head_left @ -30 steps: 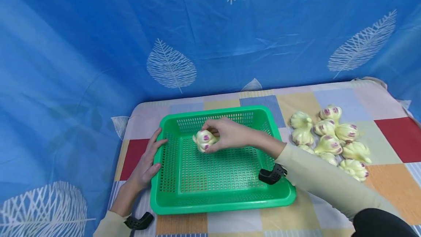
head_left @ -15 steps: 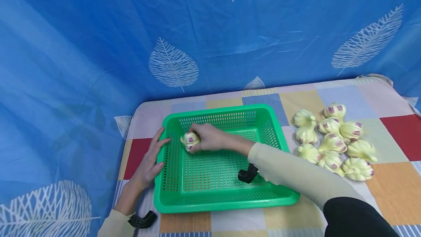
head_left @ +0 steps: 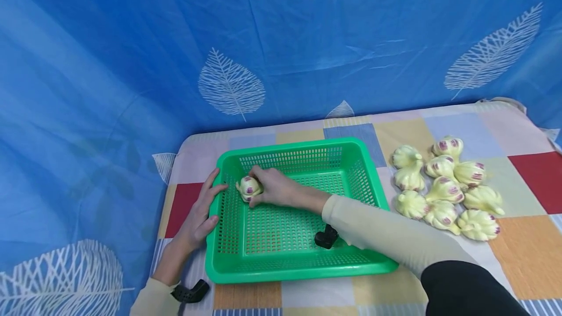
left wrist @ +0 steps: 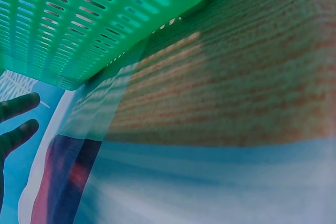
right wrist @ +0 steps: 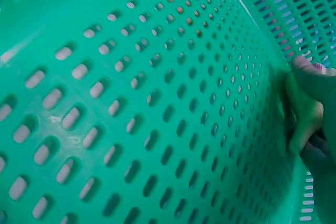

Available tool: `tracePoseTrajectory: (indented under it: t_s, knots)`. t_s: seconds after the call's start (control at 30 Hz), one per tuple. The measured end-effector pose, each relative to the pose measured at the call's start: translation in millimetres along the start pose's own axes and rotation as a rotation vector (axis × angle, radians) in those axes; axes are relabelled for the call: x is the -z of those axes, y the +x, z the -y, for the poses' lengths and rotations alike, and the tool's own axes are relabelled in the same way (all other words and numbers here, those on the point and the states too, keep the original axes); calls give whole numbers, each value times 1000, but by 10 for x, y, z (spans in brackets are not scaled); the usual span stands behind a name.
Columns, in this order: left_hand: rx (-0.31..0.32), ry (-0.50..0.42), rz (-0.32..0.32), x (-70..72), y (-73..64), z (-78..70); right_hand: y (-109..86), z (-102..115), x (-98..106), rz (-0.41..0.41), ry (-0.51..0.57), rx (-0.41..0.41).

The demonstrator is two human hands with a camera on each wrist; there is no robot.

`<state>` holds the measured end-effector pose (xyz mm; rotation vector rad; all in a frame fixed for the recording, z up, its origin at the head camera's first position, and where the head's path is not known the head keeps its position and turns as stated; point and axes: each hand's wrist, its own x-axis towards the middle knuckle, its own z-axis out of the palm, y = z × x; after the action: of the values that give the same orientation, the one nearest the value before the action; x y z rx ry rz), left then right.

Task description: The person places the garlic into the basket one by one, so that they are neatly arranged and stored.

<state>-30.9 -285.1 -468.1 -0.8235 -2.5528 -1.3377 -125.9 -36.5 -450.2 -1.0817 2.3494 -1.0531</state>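
Observation:
A green perforated plastic basket [head_left: 303,274] stands on the table. Inside it, near the left wall, my right hand [head_left: 278,188] grips a pale garlic bulb [head_left: 248,188] with purple streaks, thumb on the near side and fingers on the far side. In the right wrist view part of that garlic bulb [right wrist: 304,116] shows close over the basket floor, partly hidden by the fingers. My left hand [head_left: 197,218] rests against the basket's left rim with its fingers spread. Two of its fingers [left wrist: 20,107] show beside the basket's outer wall in the left wrist view.
Several more garlic bulbs [head_left: 444,190] lie clustered on the patchwork tablecloth [head_left: 524,252], right of the basket. A blue curtain [head_left: 351,48] with white leaf prints hangs along the back and left. Black wrist straps [head_left: 189,292] sit on both arms.
My right hand has carried the garlic bulb leftward from mid-basket to near the left wall and lower. The left hand stays at the rim. The head view has shifted slightly.

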Motion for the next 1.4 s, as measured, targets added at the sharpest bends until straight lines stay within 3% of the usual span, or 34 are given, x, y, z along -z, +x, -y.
tracePoseTrajectory:
  t_s: [0.2, 0.4, 0.63, 0.77, 0.97, 1.4]
  knots:
    - [-7, -1, -1, 1, -22, 6, -14, 56, 30, 22, -62, -16]
    - [-7, 4, -5, -15, -22, -2, -63, 135, 240, 69, -208, -25]
    - [-12, 15, -21, -24, -20, -8, -272, 167, 466, 169, -440, 103]
    - [-20, 13, -23, -21, -24, -13, -424, 204, 545, 173, -535, 177]
    - [-19, -1, -13, -25, -9, -7, -585, 276, 693, 178, -695, 220]
    - [-38, 18, -10, -16, -11, 22, -934, 365, 942, 156, -699, 127]
